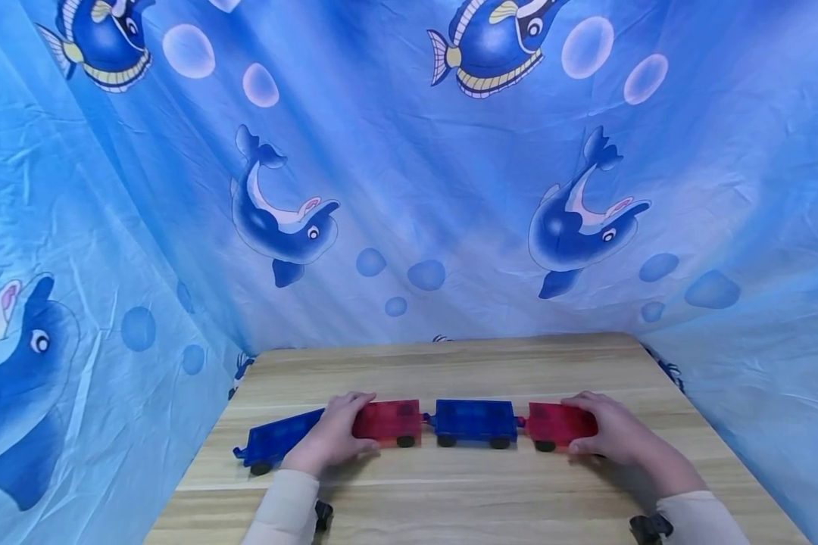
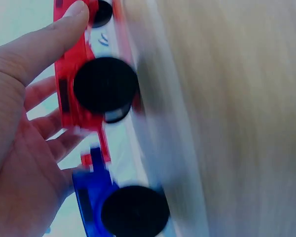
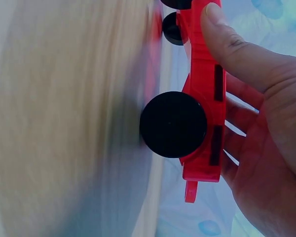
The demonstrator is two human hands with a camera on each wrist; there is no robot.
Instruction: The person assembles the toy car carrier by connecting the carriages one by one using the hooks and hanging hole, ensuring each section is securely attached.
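A row of translucent toy train cars with black wheels stretches across the wooden table. My left hand (image 1: 334,435) grips a red train car (image 1: 391,422), thumb on the near side and fingers behind it. Partly hidden by that hand, a blue train car (image 1: 279,439) sits at the row's left end, angled toward me; the left wrist view shows its blue coupling (image 2: 97,159) close to the red car's hook. A second blue train car (image 1: 473,420) stands in the middle, between the hands. At the right end my right hand (image 1: 613,431) holds another red train car (image 3: 204,54) between thumb and fingers.
The light wooden table (image 1: 450,492) ends at a back edge just behind the row. Around it hangs a blue curtain (image 1: 409,189) printed with dolphins, fish and bubbles. Black straps (image 1: 647,527) sit at both wrists.
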